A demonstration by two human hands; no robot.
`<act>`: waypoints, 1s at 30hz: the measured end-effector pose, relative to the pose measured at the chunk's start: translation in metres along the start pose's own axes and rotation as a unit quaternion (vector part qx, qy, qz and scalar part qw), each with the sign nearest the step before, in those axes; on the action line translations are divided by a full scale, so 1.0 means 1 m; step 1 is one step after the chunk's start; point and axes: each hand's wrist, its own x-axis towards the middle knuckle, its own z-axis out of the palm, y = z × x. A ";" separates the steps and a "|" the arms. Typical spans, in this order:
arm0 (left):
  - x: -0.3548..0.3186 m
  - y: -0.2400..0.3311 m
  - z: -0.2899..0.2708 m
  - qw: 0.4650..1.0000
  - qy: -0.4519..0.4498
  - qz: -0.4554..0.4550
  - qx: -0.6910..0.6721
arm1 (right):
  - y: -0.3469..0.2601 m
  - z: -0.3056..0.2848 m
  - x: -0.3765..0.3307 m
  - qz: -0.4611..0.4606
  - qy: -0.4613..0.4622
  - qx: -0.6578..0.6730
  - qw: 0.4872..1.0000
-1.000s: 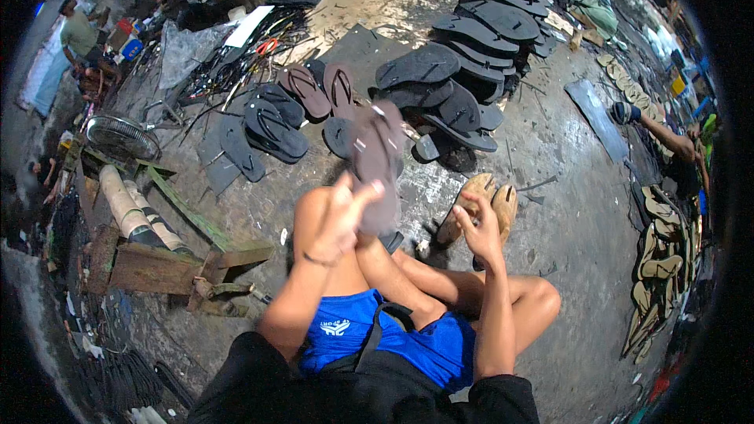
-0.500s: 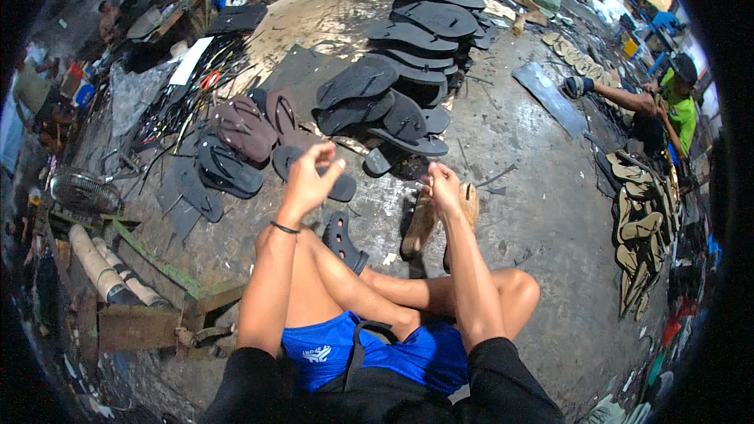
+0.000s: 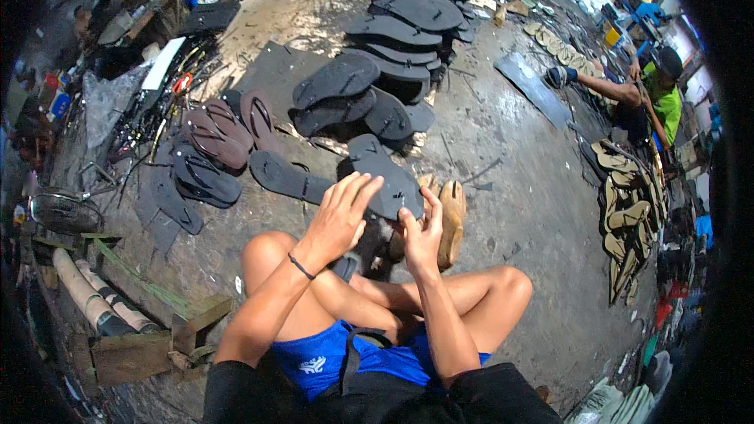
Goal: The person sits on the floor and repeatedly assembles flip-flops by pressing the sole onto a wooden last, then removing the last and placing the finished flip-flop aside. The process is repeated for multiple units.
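- Black, flat, foot-shaped sandal sole is up in front of the person's shins, above the concrete floor, with small slits cut through it.
- Right hand has the near end of that sole pinched, thumb on the top face and fingers round the edge.
- Left hand is loose, fingers stretched out over the sole's left edge; can't really tell if they're touching it or just hovering.
- Pale brown, foot-shaped wooden block sits on the floor just beside the right hand, with part of a second one showing next to it.
- Dark grey strapped sandal lies near the left hand, toes pointing off to the left.
- Further left there's a pile of chocolate-brown thong sandals, with a black thong sandal right by it.
- Past the held sole, a long overlapping row of black rubber soles runs away up the floor.
- Off right, a co-worker in a bright green shirt sits near some beige thong sandals.
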 end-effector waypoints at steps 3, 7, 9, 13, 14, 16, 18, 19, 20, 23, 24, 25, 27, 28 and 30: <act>-0.012 0.034 -0.004 0.995 -0.004 0.094 0.036 | -0.087 -0.002 -0.060 0.097 -0.058 0.091 0.989; -0.041 0.078 -0.036 0.980 0.081 0.088 -0.161 | -0.146 -0.042 -0.092 -0.202 -0.163 -0.295 0.920; -0.064 0.094 -0.055 0.968 0.040 0.068 -0.237 | -0.156 -0.041 -0.099 -0.243 -0.210 -0.271 0.907; -0.086 0.110 -0.085 0.929 -0.060 0.009 -0.365 | -0.158 -0.052 -0.114 -0.206 -0.362 -0.183 0.890; -0.093 0.111 -0.087 0.931 -0.070 0.001 -0.359 | -0.165 -0.050 -0.114 -0.203 -0.387 -0.202 0.877; -0.103 0.109 -0.085 0.925 -0.085 -0.019 -0.371 | -0.158 -0.052 -0.113 -0.231 -0.427 -0.211 0.848; -0.106 0.108 -0.084 0.918 -0.085 -0.029 -0.386 | -0.159 -0.052 -0.118 -0.246 -0.419 -0.226 0.844; -0.107 0.107 -0.085 0.913 -0.087 -0.028 -0.398 | -0.159 -0.051 -0.120 -0.255 -0.415 -0.235 0.841; -0.108 0.106 -0.086 0.907 -0.089 -0.027 -0.410 | -0.156 -0.052 -0.123 -0.249 -0.409 -0.235 0.846; -0.106 0.106 -0.082 0.919 -0.082 -0.005 -0.385 | -0.151 -0.052 -0.127 -0.236 -0.411 -0.234 0.849; -0.104 0.107 -0.081 0.928 -0.076 0.006 -0.364 | -0.152 -0.048 -0.123 -0.235 -0.427 -0.224 0.844; -0.105 0.107 -0.079 0.928 -0.071 -0.004 -0.366 | -0.152 -0.045 -0.118 -0.233 -0.443 -0.214 0.839; -0.110 0.108 -0.079 0.929 -0.059 -0.023 -0.365 | -0.146 -0.040 -0.106 -0.213 -0.479 -0.174 0.834; -0.108 0.107 -0.079 0.944 -0.014 -0.023 -0.330 | -0.139 -0.035 -0.098 -0.222 -0.472 -0.142 0.842; -0.103 0.108 -0.082 0.962 0.074 -0.022 -0.263 | -0.121 -0.030 -0.076 -0.217 -0.449 -0.053 0.865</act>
